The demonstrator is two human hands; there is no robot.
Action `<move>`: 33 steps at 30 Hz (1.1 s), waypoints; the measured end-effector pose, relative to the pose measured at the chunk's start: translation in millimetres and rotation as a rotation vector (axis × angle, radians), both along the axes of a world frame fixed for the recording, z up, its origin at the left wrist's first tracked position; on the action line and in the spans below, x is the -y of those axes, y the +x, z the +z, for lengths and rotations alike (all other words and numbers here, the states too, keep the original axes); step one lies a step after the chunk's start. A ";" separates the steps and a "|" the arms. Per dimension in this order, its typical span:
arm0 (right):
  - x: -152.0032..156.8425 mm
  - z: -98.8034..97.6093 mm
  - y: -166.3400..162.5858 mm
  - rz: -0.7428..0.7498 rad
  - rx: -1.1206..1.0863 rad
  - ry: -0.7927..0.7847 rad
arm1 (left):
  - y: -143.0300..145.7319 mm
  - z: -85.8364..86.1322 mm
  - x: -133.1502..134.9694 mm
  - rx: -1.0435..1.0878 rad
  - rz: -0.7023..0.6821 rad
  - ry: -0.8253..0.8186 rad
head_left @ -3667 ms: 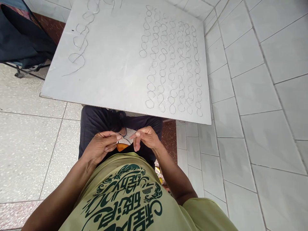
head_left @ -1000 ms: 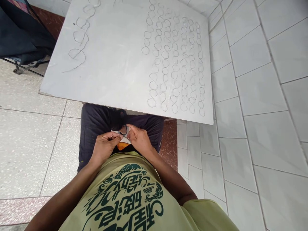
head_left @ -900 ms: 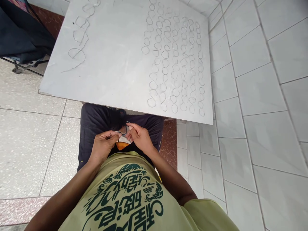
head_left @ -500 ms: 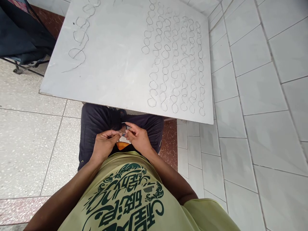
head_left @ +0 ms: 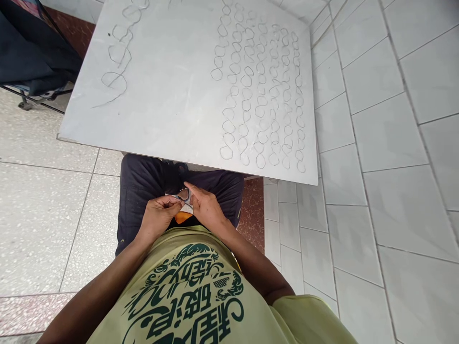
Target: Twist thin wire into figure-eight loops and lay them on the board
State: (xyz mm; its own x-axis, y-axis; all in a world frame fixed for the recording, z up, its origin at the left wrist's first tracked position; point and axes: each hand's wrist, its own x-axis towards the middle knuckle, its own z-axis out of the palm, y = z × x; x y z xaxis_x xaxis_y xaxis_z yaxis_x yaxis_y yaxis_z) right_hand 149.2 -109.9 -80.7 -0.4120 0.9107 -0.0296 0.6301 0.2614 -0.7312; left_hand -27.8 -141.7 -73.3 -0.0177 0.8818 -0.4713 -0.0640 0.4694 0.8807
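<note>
My left hand (head_left: 157, 216) and my right hand (head_left: 203, 208) meet over my lap, just below the near edge of a white board (head_left: 172, 95). Both pinch a thin piece of wire (head_left: 182, 195) bent into a small loop between the fingertips. Under the hands lies a small grey and orange object (head_left: 182, 216) that I cannot make out. On the board's right half lie several rows of small figure-eight wire loops (head_left: 261, 95). A longer looped wire (head_left: 118, 62) lies on the board's left half.
The board rests over my knees, with dark trousers (head_left: 143, 179) showing beneath it. White wall tiles (head_left: 376, 143) rise at the right. A speckled floor (head_left: 39, 205) spreads to the left. A dark bag on a metal frame (head_left: 32, 52) stands at the upper left.
My hands have drawn closer together since the earliest frame. The right hand's fingers have shifted over the wire loop, bending it while the left hand keeps its pinch.
</note>
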 end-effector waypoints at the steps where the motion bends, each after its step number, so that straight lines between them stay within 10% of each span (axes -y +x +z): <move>1: 0.3 0.3 0.0 0.004 0.018 0.006 | -0.1 -0.3 0.1 0.002 -0.010 -0.003; 33: -31.2 15.8 20.4 0.419 0.111 -0.035 | 4.6 -5.3 -4.9 0.244 0.042 -0.209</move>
